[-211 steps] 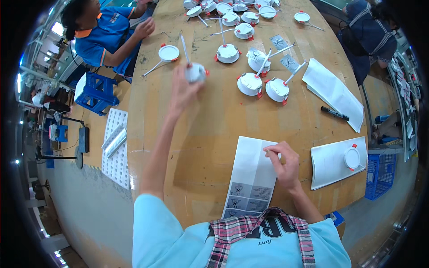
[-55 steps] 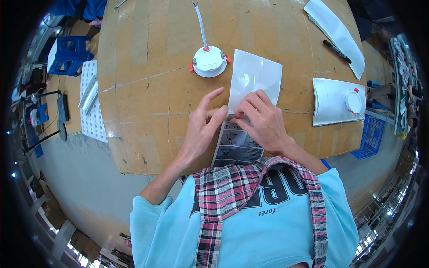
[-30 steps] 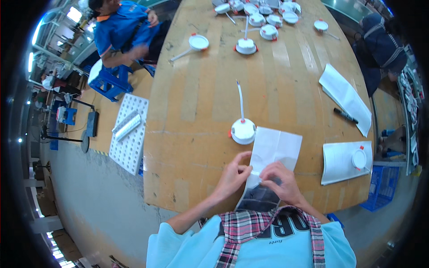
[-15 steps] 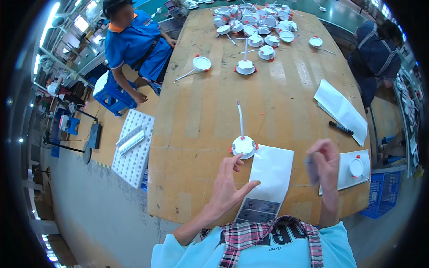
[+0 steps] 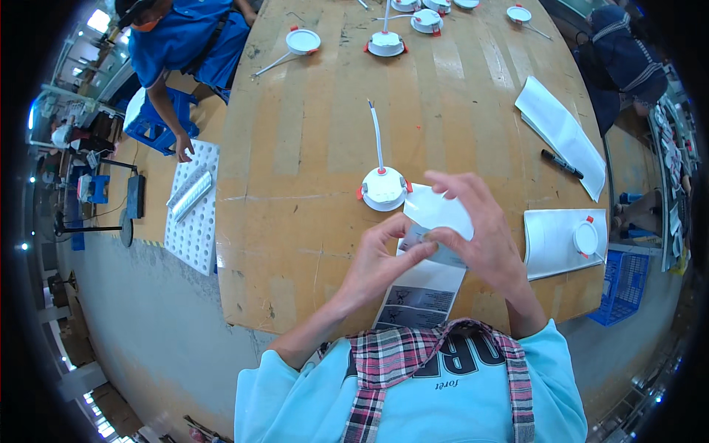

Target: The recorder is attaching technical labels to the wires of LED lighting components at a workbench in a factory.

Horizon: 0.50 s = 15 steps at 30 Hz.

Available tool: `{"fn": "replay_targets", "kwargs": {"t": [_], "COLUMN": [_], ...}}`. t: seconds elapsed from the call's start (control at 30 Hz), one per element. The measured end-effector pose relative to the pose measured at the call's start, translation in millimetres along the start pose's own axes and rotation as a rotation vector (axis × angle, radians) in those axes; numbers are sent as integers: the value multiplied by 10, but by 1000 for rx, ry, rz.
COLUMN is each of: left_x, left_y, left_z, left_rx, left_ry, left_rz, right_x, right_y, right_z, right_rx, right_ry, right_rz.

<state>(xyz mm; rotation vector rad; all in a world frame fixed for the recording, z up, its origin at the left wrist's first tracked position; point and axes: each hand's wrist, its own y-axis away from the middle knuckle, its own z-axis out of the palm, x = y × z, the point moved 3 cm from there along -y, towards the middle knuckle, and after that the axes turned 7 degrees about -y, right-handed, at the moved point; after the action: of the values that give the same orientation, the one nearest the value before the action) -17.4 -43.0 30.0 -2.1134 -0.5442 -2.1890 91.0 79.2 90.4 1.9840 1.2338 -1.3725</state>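
Note:
In front of my chest both hands meet over a white label sheet (image 5: 422, 277) with grey printed labels at its near end. Between them is a small grey label (image 5: 447, 256), partly hidden by fingers. My left hand (image 5: 375, 260) pinches its left side with thumb and forefinger. My right hand (image 5: 484, 240) holds the right side at the thumb, its other fingers raised. Just beyond my left hand, a round white downlight (image 5: 383, 190) with red-tipped side clips lies face down, its white cable standing up. It touches or nearly touches the sheet's far corner.
More downlights, such as one with its cable up (image 5: 385, 44), lie farther off. At right are white sheets (image 5: 565, 136), a black marker (image 5: 562, 164) and a downlight (image 5: 586, 238) on a white stack. A person in blue (image 5: 188, 44) sits left, near a perforated white board (image 5: 193, 240).
My right hand has come left with the grey label to meet my left hand over the sheet. My left hand has left the downlight's edge. The view has tilted down.

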Motion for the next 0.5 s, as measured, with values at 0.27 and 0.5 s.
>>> {"fn": "replay_targets", "kwargs": {"t": [0.27, 0.5], "left_x": [-50, -188], "left_y": [-76, -182], "left_z": [-132, -256], "left_rx": [246, 299], "left_ry": [287, 251], "left_rz": [32, 33], "right_x": [494, 562], "right_y": [-8, -140], "right_z": [22, 61], "right_rx": [-45, -25], "right_ry": [-340, -419], "right_rz": [315, 370]}}
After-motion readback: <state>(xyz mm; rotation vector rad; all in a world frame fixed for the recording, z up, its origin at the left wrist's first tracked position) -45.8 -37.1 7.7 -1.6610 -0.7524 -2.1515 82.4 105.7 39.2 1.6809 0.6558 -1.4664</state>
